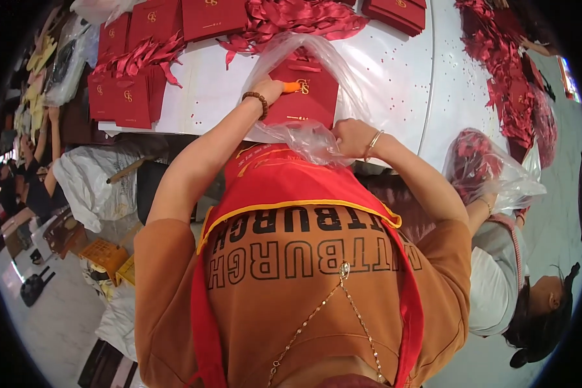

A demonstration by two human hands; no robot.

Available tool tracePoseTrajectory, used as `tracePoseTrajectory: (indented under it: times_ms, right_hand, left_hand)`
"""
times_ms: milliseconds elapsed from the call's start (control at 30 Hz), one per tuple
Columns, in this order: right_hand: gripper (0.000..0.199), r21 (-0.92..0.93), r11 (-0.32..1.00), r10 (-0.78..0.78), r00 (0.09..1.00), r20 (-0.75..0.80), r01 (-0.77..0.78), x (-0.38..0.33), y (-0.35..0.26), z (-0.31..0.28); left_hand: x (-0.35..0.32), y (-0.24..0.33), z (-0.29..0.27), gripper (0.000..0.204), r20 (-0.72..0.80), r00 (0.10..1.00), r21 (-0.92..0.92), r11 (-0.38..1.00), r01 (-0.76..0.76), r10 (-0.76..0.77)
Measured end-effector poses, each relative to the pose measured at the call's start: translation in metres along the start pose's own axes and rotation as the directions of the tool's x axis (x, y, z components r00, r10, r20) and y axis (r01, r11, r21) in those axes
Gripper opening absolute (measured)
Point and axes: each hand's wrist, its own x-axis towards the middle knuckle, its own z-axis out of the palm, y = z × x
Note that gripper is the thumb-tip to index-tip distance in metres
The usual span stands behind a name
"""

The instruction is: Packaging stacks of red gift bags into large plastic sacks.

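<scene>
While only the head view is available, it shows both forearms reaching from the lower edge to the near edge of a white counter [394, 71]. A flat dark red paper gift bag with a gold emblem [307, 97] lies on the counter just beyond the near edge, partly inside a clear, crinkled plastic sleeve [291, 132] whose open mouth faces the person.

The left hand [269, 89], with a brown bead bracelet at the wrist, rests on the left part of the gift bag inside the sleeve; its fingers are closed on a small orange object [291, 86], the kind of which cannot be told. The right hand [350, 137], with a thin bangle at the wrist, sits at the near right corner of the sleeve, fingers pinched shut on gathered plastic.

To the far left, stacks of flat dark red gift bags [126, 97] lie on the counter, with loose dark red ribbons [142, 55] across them. More ribbons [291, 19] are heaped at the far centre, beside further red stacks [398, 13] at the far edge. A second heap of red ribbons [511, 77] runs along the right side.

At the near right, another person [511, 284] in a white top holds a clear plastic bag of red material [485, 168]. On the floor to the left sit a white plastic sack [94, 184] and orange crates [107, 255].
</scene>
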Motion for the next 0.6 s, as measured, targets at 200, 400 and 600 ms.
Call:
tracePoseTrajectory:
  times_ms: [200, 400, 600]
  right_hand:
    - [0.058, 0.172, 0.947, 0.311, 0.906, -0.288, -0.270, 0.021, 0.012, 0.007]
    - [0.051, 0.952, 0.177, 0.489, 0.818, -0.304, 0.248, 0.051, 0.001, 0.017]
    - [0.054, 0.901, 0.405, 0.552, 0.743, -0.378, 0.157, 0.073, 0.016, 0.042]
  left_hand:
    - [0.019, -0.025, 0.004, 0.056, 0.007, 0.999, -0.099, 0.994, 0.039, -0.038]
    - [-0.008, 0.004, -0.004, 0.059, -0.043, 0.999, 0.054, 0.998, 0.020, -0.017]
    - [-0.043, 0.029, -0.008, 0.074, -0.186, 0.979, 0.211, 0.976, -0.045, 0.086]
